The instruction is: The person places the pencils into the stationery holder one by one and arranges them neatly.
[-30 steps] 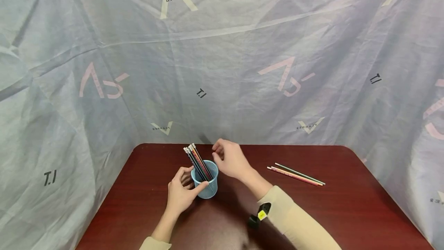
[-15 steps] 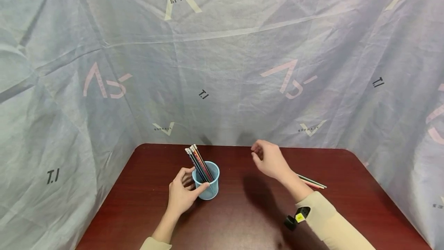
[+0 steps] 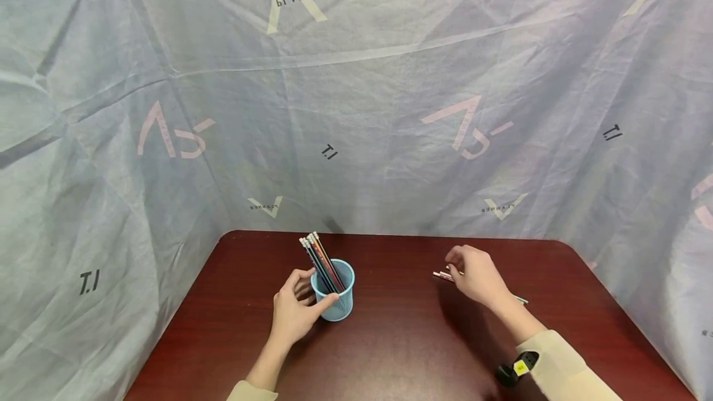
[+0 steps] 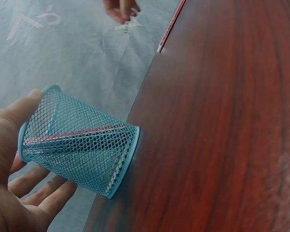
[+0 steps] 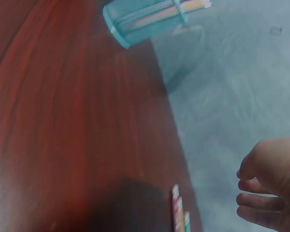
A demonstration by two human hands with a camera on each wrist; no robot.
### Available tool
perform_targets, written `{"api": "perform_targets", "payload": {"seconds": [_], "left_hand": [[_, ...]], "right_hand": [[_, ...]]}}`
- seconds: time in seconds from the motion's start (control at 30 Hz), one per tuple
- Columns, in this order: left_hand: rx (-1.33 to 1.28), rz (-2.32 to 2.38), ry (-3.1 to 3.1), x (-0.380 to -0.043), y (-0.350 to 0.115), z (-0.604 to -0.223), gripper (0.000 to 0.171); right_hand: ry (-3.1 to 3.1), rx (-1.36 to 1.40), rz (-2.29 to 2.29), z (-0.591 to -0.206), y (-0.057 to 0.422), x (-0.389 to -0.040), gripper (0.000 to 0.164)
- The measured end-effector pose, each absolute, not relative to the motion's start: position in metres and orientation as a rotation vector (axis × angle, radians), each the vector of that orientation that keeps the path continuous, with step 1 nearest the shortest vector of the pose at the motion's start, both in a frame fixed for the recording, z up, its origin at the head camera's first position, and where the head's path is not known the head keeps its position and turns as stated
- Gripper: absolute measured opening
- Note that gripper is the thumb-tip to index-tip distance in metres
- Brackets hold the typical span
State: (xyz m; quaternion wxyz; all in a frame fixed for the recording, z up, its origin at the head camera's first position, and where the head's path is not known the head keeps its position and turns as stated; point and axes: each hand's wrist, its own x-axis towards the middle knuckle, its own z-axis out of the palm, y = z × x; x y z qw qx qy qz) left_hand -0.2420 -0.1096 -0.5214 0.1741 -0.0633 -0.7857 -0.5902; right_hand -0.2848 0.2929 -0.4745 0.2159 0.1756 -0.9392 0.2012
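Observation:
A light-blue mesh pencil cup [image 3: 341, 307] stands upright at the left of the table, with several pencils [image 3: 321, 260] leaning left in it, white eraser ends up. My left hand [image 3: 291, 313] holds the cup by its near-left side. In the left wrist view the thumb lies at the cup's rim [image 4: 22, 140] and the fingers are on its other side. Loose pencils [image 3: 442, 276] lie on the right of the table, partly hidden under my right hand [image 3: 480, 276]. That hand hovers over them with loosely bent fingers and nothing in it; the right wrist view shows pencil ends [image 5: 178, 205] below it.
The dark red wooden table [image 3: 384, 339] has rounded far corners. Grey printed cloth [image 3: 367, 110] hangs close behind its far edge and along both sides. A dark band device with a yellow tag [image 3: 520, 367] sits on the right wrist.
My right hand has moved from beside the cup rightward across the table to above the loose pencils. The left hand has stayed at the cup.

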Motion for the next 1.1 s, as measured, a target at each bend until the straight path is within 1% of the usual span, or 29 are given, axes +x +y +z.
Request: {"api": "perform_targets", "payload": {"seconds": [0.23,0.4,0.73,1.1], "left_hand": [[-0.200,-1.688,-2.230,-0.241,-0.110,-0.521,0.062],[-0.193,-1.694,-2.229,-0.241,-0.110,-0.521,0.062],[-0.187,-1.704,-2.230,-0.241,-0.111,-0.520,0.063],[-0.185,-1.723,-2.216,-0.241,-0.112,-0.521,0.061]], "right_hand": [[-2.654,0.429,0.439,-0.502,0.323,-0.277,0.011],[-2.686,0.401,0.408,-0.516,0.334,-0.272,0.012],[-2.708,0.392,0.396,-0.530,0.337,-0.270,0.017],[-2.726,0.390,0.390,-0.535,0.336,-0.268,0.015]]}}
